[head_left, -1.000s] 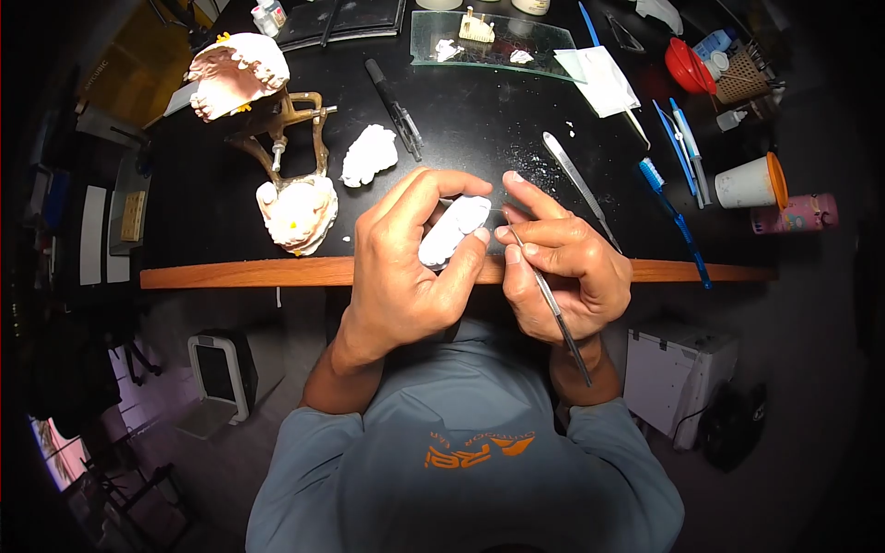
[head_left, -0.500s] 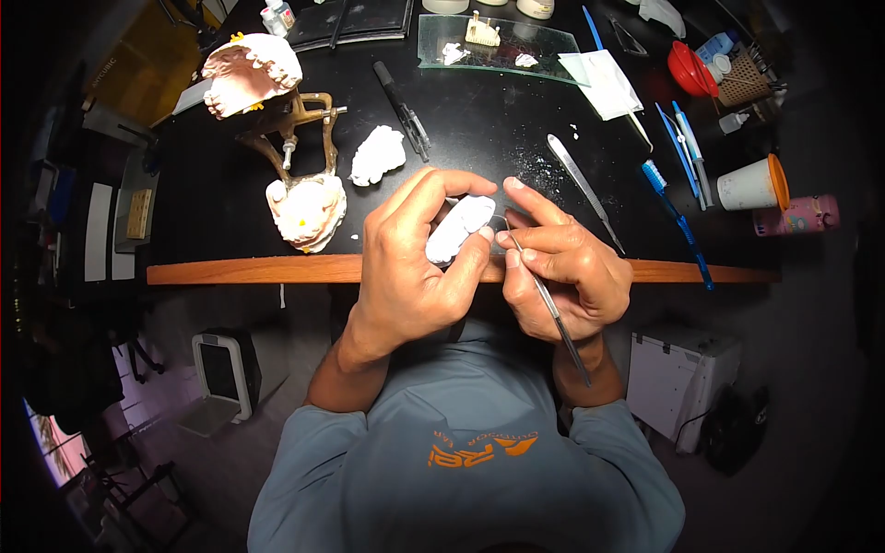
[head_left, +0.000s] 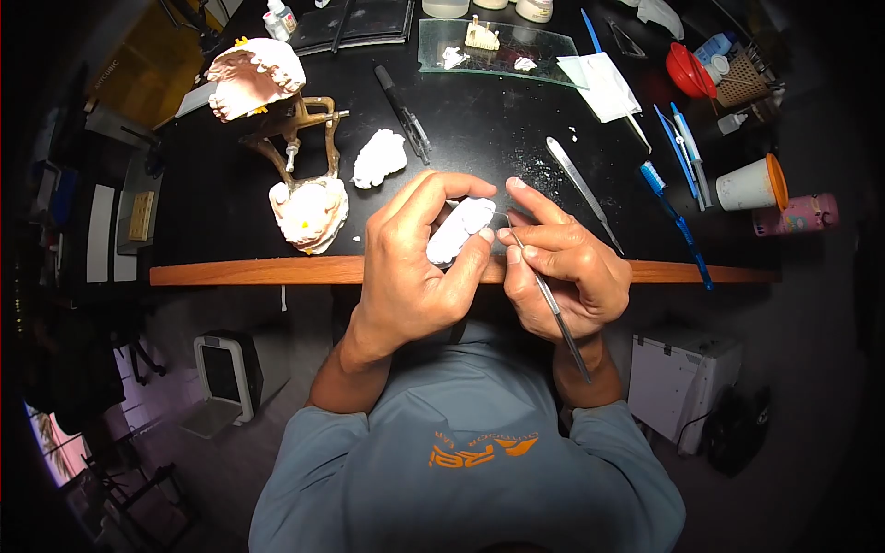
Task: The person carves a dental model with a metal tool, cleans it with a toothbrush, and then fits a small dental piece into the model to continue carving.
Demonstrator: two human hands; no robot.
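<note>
Plaster cast [head_left: 458, 230] is lying diagonally, upper end pointing away-right, left hand [head_left: 410, 267] pinching it; right hand [head_left: 562, 263] is gripping a carving instrument [head_left: 546, 295], tip touching cast.

At the counter [head_left: 230, 221] edge, the left hand [head_left: 410, 267] holds a plaster cast [head_left: 458, 230], the right hand [head_left: 562, 263] beside it with a thin instrument [head_left: 550, 304] | articulator [head_left: 286, 147] left of them, plaster lump [head_left: 380, 157] behind | spatula [head_left: 581, 189], toothbrush [head_left: 673, 217], cup [head_left: 751, 182] to the right | glass slab [head_left: 498, 46] at the back.
</note>
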